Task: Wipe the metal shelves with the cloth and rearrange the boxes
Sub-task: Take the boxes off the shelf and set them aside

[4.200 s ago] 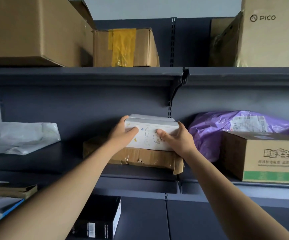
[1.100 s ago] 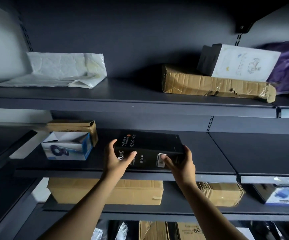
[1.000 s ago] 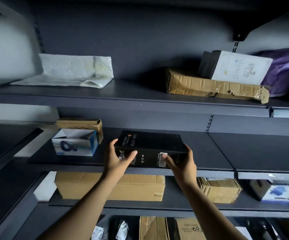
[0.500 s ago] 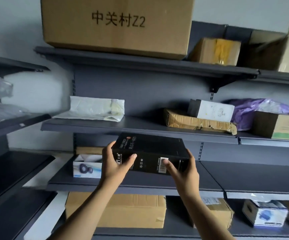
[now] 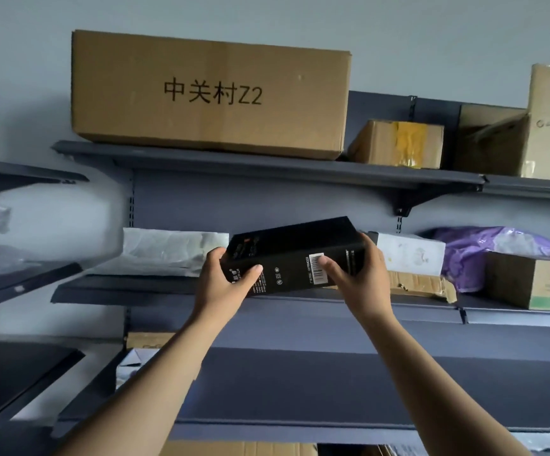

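You have soft, cool, rather dim light here, with no hard glare anywhere. The wall (image 5: pixel 431 34) above is the brightest area. The big carton (image 5: pixel 208 93) is evenly lit, and its print is sharp enough to read. Under the top shelf (image 5: pixel 234 162) a broad, soft shadow falls on the back panel (image 5: pixel 267 205), and the lower shelf (image 5: pixel 300 383) lies in dull shade. The black box (image 5: pixel 293 255) shows almost no surface detail; only its white label (image 5: pixel 316 268) stands out, and its small print is unreadable. At the far left of your view the side shelves (image 5: pixel 20 281) smear into blur. Shelf lines bow and slant towards the margins, as a wide lens makes them.
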Tool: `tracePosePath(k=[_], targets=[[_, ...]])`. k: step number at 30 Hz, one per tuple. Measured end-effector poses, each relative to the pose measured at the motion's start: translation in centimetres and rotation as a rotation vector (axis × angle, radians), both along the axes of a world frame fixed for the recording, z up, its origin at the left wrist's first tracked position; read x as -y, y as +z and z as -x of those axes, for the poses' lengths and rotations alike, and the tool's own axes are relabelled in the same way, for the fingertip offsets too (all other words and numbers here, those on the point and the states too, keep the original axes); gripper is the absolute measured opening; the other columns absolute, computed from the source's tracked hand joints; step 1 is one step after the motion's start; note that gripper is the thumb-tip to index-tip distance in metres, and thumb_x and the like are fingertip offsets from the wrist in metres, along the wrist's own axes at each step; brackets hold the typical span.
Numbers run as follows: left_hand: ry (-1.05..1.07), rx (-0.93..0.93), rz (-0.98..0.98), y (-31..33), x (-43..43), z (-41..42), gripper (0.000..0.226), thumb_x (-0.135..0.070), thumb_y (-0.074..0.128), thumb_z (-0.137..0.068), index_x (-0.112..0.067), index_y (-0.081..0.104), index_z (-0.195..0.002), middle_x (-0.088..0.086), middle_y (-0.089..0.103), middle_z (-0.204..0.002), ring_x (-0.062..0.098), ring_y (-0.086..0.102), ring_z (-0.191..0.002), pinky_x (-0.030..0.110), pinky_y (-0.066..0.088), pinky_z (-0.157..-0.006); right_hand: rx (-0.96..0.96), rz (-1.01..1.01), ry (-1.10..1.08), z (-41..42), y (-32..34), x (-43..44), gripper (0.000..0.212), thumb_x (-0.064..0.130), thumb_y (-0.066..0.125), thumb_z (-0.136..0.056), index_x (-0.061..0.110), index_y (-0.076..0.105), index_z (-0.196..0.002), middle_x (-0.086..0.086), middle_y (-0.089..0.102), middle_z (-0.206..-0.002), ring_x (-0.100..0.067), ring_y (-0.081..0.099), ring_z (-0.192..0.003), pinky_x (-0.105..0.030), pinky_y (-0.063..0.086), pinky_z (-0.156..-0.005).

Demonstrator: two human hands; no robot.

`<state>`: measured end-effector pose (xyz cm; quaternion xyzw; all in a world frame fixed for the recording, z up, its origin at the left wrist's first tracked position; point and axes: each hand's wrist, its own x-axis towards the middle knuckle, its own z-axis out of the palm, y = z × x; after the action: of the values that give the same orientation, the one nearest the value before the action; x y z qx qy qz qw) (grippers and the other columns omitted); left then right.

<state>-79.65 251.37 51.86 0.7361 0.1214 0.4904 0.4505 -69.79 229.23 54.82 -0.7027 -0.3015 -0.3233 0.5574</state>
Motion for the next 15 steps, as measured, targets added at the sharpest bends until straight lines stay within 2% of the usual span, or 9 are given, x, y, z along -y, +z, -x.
tracePosePath(k=[3, 5, 10, 15], targets=[[0.032, -0.064, -0.012, 0.9, -0.5, -3.0, 0.067, -0.046, 0.078, -0.082, -0.02, 0.048, -0.136, -0.003, 0.06, -0.122, 0.015, 0.055, -0.108, 0.026, 0.04, -0.087, 0.017, 0.033, 0.007, -3.5, 1.6, -0.7, 0.063, 0.041, 0.085, -0.079, 0.023, 0.056, -0.132, 0.004, 0.063, -0.117, -0.021, 0.059, -0.117, -0.04, 0.05, -0.097], [0.058, -0.101, 0.003, 1.2, -0.8, -4.9, 0.065, -0.048, 0.077, -0.083, -0.019, 0.049, -0.135, -0.003, 0.062, -0.118, 0.019, 0.059, -0.106, 0.027, 0.042, -0.084, -0.011, 0.059, 0.018, -5.5, 2.0, -1.2, 0.058, 0.037, 0.084, -0.081, 0.022, 0.056, -0.13, 0.007, 0.063, -0.112, -0.02, 0.061, -0.113, -0.034, 0.049, -0.092], [0.103, -0.201, -0.029, 1.0, -2.1, -9.3, 0.054, -0.05, 0.075, -0.084, -0.018, 0.055, -0.123, 0.001, 0.069, -0.106, 0.023, 0.066, -0.098, 0.03, 0.047, -0.076, -0.056, 0.103, 0.035, -10.5, 2.2, -2.9, 0.064, 0.035, 0.082, -0.084, 0.019, 0.051, -0.137, 0.007, 0.064, -0.117, -0.019, 0.061, -0.114, -0.025, 0.043, -0.09], [0.147, -0.241, -0.056, 0.5, -3.0, -11.9, 0.056, -0.046, 0.079, -0.081, -0.016, 0.056, -0.123, 0.003, 0.068, -0.113, 0.025, 0.064, -0.104, 0.033, 0.051, -0.084, -0.069, 0.134, 0.051, -13.9, 2.0, -4.0, 0.069, 0.035, 0.081, -0.085, 0.016, 0.047, -0.144, -0.003, 0.065, -0.128, -0.022, 0.059, -0.12, -0.025, 0.041, -0.092]])
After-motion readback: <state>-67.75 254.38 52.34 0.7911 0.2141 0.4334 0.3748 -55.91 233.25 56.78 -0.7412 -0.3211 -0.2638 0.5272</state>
